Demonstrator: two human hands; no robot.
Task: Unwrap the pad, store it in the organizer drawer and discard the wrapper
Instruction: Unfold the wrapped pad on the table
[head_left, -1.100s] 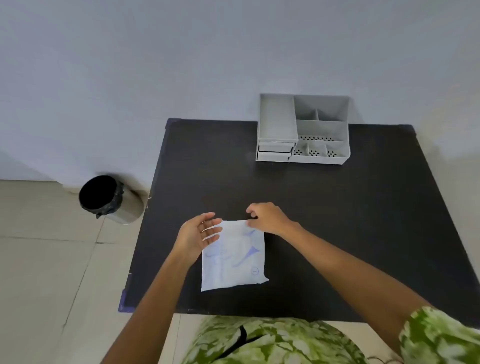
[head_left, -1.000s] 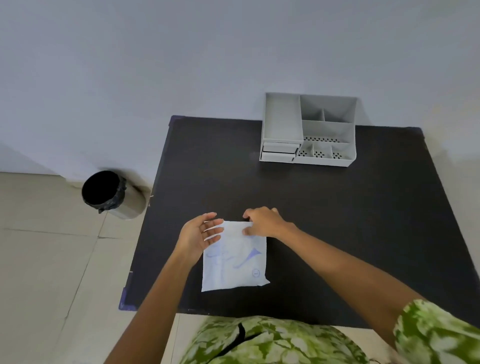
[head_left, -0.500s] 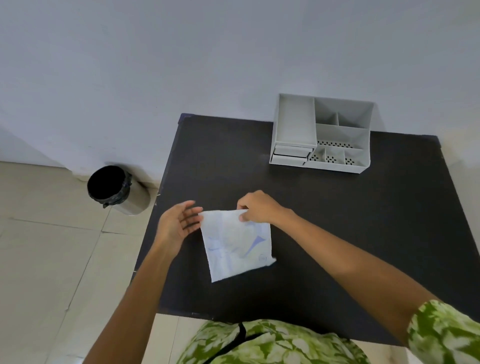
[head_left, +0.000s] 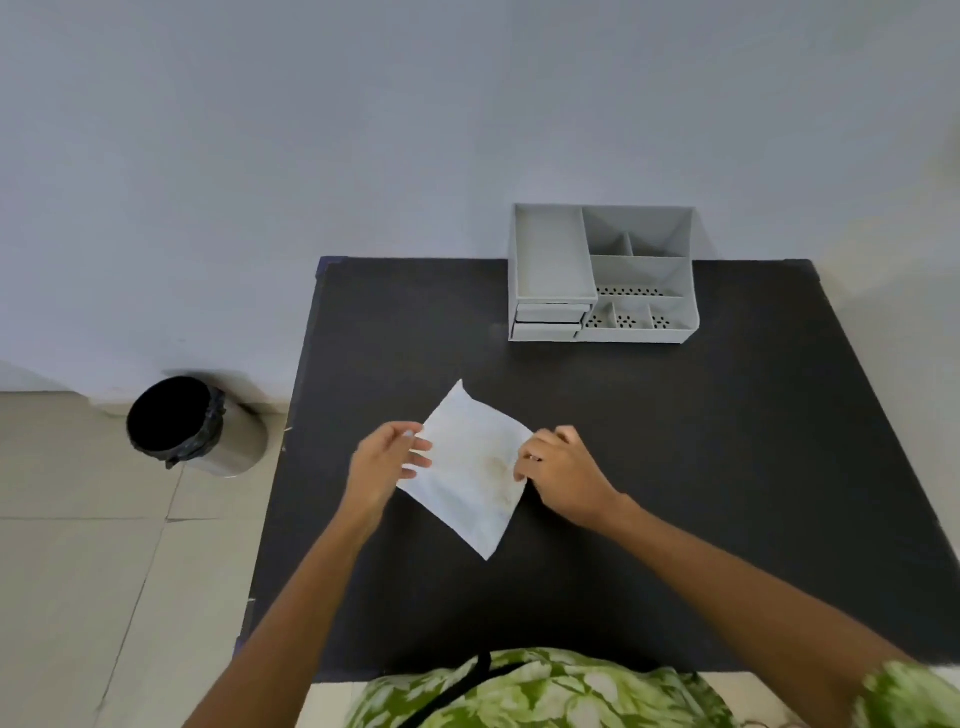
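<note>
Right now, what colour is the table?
Black, with a matte top. The head view, the only one here, shows it.

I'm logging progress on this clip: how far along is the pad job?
Nothing is finished yet. In hand: the wrapped pad, still sealed, is held between the left hand and right hand over the table. Left: open it, put the pad in an organizer drawer, drop the wrapper in the bin.
</note>
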